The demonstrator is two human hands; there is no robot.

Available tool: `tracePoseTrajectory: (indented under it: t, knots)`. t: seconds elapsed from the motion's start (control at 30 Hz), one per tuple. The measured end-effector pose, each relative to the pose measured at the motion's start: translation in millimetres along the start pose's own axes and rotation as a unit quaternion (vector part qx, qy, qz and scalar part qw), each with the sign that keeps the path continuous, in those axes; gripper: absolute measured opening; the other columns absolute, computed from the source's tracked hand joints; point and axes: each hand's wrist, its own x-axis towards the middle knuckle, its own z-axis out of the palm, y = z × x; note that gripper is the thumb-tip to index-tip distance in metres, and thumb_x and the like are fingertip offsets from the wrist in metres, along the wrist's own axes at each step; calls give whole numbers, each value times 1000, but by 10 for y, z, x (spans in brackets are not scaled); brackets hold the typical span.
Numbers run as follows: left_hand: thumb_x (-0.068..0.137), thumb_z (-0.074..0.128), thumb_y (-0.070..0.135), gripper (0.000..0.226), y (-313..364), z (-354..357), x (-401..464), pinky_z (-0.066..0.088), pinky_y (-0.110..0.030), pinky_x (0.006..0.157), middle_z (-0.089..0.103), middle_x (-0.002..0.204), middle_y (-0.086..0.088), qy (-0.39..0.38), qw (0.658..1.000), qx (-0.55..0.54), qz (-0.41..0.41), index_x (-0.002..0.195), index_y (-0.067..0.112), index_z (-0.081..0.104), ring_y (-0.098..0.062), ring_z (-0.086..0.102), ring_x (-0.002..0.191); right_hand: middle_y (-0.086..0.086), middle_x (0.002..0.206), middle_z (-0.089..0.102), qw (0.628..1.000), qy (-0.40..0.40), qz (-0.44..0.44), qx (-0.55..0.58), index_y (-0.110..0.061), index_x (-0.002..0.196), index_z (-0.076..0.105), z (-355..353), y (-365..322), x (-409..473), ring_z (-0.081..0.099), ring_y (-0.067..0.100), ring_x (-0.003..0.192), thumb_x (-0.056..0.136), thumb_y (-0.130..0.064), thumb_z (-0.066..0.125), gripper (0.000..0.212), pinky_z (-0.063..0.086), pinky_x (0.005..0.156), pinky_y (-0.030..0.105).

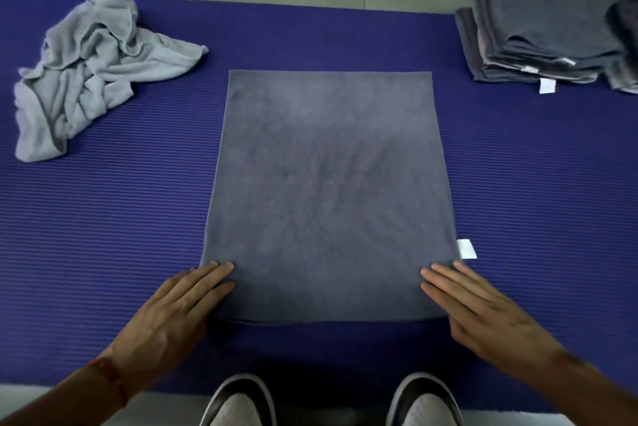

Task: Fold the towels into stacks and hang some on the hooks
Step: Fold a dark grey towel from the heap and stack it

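Head view: a dark grey towel (328, 191) lies flat on the blue mat (103, 218), already doubled, to judge by the layered edge along its near side. Its long axis runs straight away from the person, near edge just ahead of the shoes (331, 401), far edge toward the floor beyond.

The left hand (176, 308) rests flat on the near-left corner and the right hand (483, 308) on the near-right corner — fingers straight in both, pressing the cloth, gripping nothing. A white tag (466, 249) sticks out of the right edge just above the right fingertips.

Since both hands sit at the near end and the length runs away from them, the next fold probably means carrying the near edge forward to the far edge — each hand about equally placed for its own corner.

A crumpled pale towel (93, 77) waits at far left; a folded stack (538, 35) stands at far right. No hooks are in view.
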Motion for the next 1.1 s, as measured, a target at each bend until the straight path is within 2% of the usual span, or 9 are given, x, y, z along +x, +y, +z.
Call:
tracePoseTrajectory:
  t: [0.17,0.3,0.43,0.53,0.6,0.73,0.9,1.0,1.1]
  knots:
    - [90,54,27,31,-80,-143,125,47,-35,98,61,138,9,32,989,-133,-57,114,20,72,-15,62,119,1,134,66,975,63,164,136,-12,116,74,-80,23,30,58,24,125,85,-21,52,39,27,120,24]
    - [86,59,44,28,-88,-604,393,45,-8,90,72,101,19,87,950,-224,-198,104,29,74,3,67,94,-26,94,73,877,112,355,305,-30,97,75,-502,219,403,64,-1,97,85,-11,74,22,39,88,2]
    - [92,74,22,2,-296,-883,974,54,-20,76,74,81,9,192,854,-333,-352,93,21,72,-2,68,77,-17,84,76,763,190,447,428,-26,94,73,-742,712,1001,70,-1,75,96,-16,68,12,55,71,18]
    - [96,69,22,11,-529,-806,1405,53,-36,75,71,69,5,196,764,-458,-411,86,16,67,-14,64,72,-8,93,78,676,217,459,534,-21,101,71,-705,923,1353,72,2,79,100,-15,64,9,60,74,20]
    - [98,66,18,16,-570,-670,1536,53,-42,77,71,75,-3,133,743,-508,-415,84,12,64,-20,62,74,2,102,77,677,160,464,548,-21,100,72,-557,999,1446,74,11,89,100,-17,64,8,60,80,27]
    - [98,65,15,14,-536,-526,1490,60,-33,66,69,84,-15,90,772,-465,-425,85,10,64,-26,64,78,-2,96,79,720,65,460,515,-19,97,72,-454,1016,1382,75,12,89,100,-23,65,9,57,82,35]
    - [95,51,57,25,-491,-675,1319,58,-62,74,71,88,-13,111,818,-420,-376,101,33,51,-35,70,82,2,84,68,798,118,420,415,-18,92,53,-543,966,1288,63,20,76,105,-32,54,19,48,68,38]
    - [104,41,50,14,-393,-752,1326,58,-55,66,66,79,-3,139,840,-379,-363,105,37,46,-21,64,69,11,89,63,825,118,419,360,-13,103,47,-519,931,1241,61,30,80,106,-35,47,23,49,72,47]
    - [107,36,44,14,-234,-809,1285,45,-35,57,63,76,-3,143,868,-308,-361,108,32,43,-17,61,68,5,81,61,840,106,411,336,-15,97,41,-611,805,1123,61,23,72,106,-35,43,22,42,57,38]
